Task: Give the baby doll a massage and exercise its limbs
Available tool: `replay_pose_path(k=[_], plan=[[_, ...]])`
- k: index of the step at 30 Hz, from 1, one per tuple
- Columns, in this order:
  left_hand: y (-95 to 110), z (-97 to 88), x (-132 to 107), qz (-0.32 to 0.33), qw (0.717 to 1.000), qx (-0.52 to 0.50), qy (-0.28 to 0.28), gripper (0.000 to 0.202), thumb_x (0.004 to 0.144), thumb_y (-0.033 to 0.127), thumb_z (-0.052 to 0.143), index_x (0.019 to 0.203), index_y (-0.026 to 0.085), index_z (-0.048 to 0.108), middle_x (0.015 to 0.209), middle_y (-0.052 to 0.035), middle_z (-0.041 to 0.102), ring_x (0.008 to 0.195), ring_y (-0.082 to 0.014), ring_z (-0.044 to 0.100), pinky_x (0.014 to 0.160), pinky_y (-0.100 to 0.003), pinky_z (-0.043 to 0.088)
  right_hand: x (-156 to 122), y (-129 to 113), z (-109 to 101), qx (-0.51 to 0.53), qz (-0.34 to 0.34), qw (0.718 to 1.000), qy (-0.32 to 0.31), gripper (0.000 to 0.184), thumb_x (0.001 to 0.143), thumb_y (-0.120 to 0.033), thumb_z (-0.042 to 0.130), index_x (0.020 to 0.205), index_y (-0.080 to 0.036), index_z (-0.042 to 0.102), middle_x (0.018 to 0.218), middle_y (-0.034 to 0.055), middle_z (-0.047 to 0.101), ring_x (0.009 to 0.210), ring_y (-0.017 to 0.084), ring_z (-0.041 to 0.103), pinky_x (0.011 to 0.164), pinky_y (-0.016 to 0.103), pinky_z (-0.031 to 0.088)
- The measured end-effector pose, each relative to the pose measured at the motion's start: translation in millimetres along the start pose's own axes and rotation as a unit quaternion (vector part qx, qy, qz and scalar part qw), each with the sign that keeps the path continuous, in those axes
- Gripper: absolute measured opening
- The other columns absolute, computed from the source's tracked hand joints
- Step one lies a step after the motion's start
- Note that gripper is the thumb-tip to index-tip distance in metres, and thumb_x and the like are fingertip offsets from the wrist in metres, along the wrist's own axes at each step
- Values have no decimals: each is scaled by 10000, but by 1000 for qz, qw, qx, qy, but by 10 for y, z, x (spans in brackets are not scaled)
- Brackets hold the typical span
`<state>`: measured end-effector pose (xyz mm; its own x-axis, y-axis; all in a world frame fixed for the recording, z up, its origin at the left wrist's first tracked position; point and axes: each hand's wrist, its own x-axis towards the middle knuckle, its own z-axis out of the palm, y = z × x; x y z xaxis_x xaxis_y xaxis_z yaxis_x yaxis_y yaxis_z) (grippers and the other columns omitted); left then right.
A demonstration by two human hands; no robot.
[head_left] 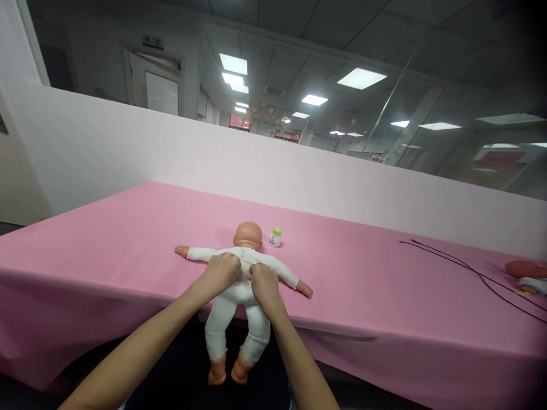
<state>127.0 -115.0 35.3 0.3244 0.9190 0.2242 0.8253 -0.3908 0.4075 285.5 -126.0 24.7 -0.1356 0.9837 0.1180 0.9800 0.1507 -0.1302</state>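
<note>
A baby doll (243, 293) in white cloth lies face down, its bald head (248, 233) toward the wall and both arms spread out. Its legs hang past the table's near edge. My left hand (225, 269) is closed in a pinch on the left side of the doll's back. On the right side, my right hand (262, 280) presses with curled fingers, also closed on the cloth back. The fingertips are partly hidden behind the knuckles. Just right of the doll's head stands a small clear jar (275, 239) with a green lid, touched by neither hand.
A pink cloth (350, 273) covers the table and hangs over its front. Thin black cables (465, 265) run across the right side. Another doll (527, 270) lies partly in view at the right edge. Behind the table rises a white wall (273, 165) topped by glass.
</note>
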Motion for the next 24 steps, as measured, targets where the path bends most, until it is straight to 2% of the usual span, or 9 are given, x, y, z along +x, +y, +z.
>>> replay_pose_path(k=[3, 6, 9, 12, 17, 20, 24], plan=[[-4, 89, -57, -8, 1000, -22, -8, 155, 845, 232, 629, 741, 227, 744, 806, -77, 710, 836, -250, 670, 819, -357, 469, 12, -21, 20, -9, 8, 1000, 1, 190, 1026, -177, 570, 990, -144, 753, 1083, 163, 773, 992, 288, 725, 733, 316, 425], [-33, 191, -32, -16, 1000, -12, 2, 182, 859, 252, 601, 790, 235, 768, 765, -71, 701, 852, -256, 669, 848, -377, 491, -32, -18, 8, -7, 4, 1000, 14, 224, 1040, -166, 528, 1016, -143, 750, 1086, 149, 768, 996, 284, 718, 737, 325, 425], [-74, 261, -23, -8, 1000, -8, 29, 214, 891, 262, 579, 846, 223, 785, 824, -91, 721, 900, -273, 674, 876, -404, 490, -156, 21, -24, 16, -16, 999, 45, 196, 1038, -217, 559, 1018, -159, 746, 1086, 120, 758, 1009, 270, 700, 782, 327, 438], [-109, 295, -42, -5, 999, -31, 32, 210, 915, 281, 596, 839, 233, 786, 870, -108, 742, 926, -290, 677, 905, -439, 481, -311, 54, -27, 43, -49, 995, 69, 165, 1025, -254, 596, 1041, -179, 742, 1097, 106, 744, 1049, 269, 675, 843, 331, 446], [-15, 223, -133, -13, 999, -23, 33, 192, 936, 256, 612, 836, 218, 771, 937, -133, 748, 955, -308, 662, 890, -440, 480, -361, -8, 93, 5, -41, 998, 47, 174, 1023, -196, 566, 980, -174, 733, 1068, 124, 736, 1039, 298, 660, 820, 358, 445], [110, 118, -297, 11, 999, -13, 42, 208, 961, 230, 595, 825, 204, 751, 1008, -142, 733, 1022, -326, 650, 867, -405, 469, -303, -32, 151, 1, -33, 998, 55, 199, 1036, -170, 523, 988, -174, 716, 1072, 123, 732, 1041, 287, 654, 835, 355, 446], [173, 44, -552, 49, 998, 26, 12, 138, 947, 209, 623, 913, 221, 756, 1062, -107, 731, 1060, -308, 649, 818, -373, 472, -357, 55, 108, 49, -25, 997, 63, 210, 1052, -209, 513, 960, -186, 700, 1050, 99, 733, 1038, 262, 655, 838, 336, 454]])
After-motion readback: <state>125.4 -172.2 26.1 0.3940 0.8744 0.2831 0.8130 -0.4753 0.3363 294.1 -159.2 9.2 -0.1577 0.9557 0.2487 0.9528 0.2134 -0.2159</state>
